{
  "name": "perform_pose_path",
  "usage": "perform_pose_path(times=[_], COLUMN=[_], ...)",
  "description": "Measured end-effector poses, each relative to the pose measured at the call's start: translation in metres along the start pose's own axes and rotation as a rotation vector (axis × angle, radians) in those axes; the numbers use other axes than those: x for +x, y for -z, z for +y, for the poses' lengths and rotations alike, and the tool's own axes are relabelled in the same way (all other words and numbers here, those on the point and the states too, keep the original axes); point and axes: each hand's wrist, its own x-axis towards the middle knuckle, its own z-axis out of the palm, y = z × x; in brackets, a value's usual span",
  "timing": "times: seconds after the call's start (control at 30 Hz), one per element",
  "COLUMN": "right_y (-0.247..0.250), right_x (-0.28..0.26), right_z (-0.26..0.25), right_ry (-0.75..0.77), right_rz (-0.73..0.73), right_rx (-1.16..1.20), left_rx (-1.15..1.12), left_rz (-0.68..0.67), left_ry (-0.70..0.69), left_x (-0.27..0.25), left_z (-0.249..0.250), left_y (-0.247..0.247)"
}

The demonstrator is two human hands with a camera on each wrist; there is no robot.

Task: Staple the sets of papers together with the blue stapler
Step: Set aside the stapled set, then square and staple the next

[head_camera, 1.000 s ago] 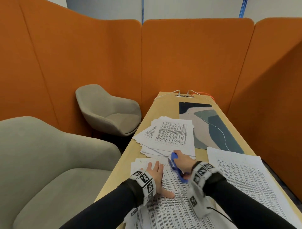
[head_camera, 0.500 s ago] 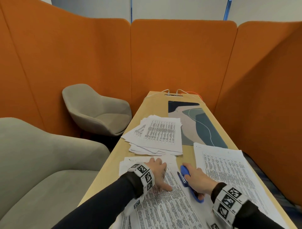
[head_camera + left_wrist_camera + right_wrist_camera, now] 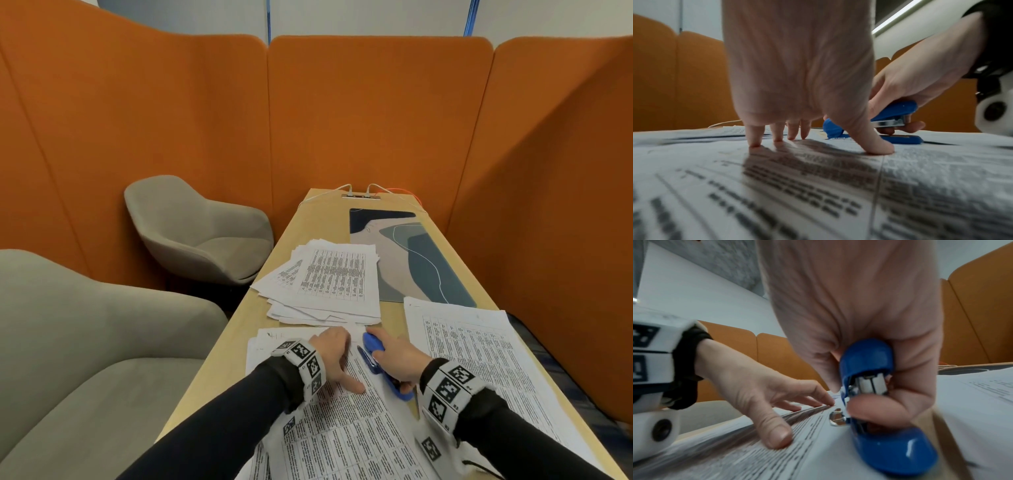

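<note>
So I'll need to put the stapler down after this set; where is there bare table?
Bare wood shows along the table's left edge beside the near papers, and at the far end by the cable socket. The desk mat is uncovered too. Crowded: the middle pile, the right sheets and both hands.

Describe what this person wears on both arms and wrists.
Both arms are in long black sleeves down to the wrists. The left hand and right hand are bare, with no gloves or rings visible. Each wrist carries a white band printed with black-and-white square tag markers. Under each band sits a white camera housing with a round dark lens.
</note>
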Motion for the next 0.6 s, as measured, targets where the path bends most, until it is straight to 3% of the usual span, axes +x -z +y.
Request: perform_pose_path(times=[0.17, 0.6], right_y=[0.005, -0.010], right_x=[0.005, 0.008], right_z=[-0.008, -0.022], right_ry=[-0.022, -0.077], right_rz=[0.000, 0.047], right_rx=[-0.049, -0.072], left_rx=[0.169, 0.213], left_rz=[-0.126, -0.110], left_ry=[0.021, 0.030], left_x=[0.006, 0.010], left_z=[0.000, -0.001], left_y=[-0.001, -0.008])
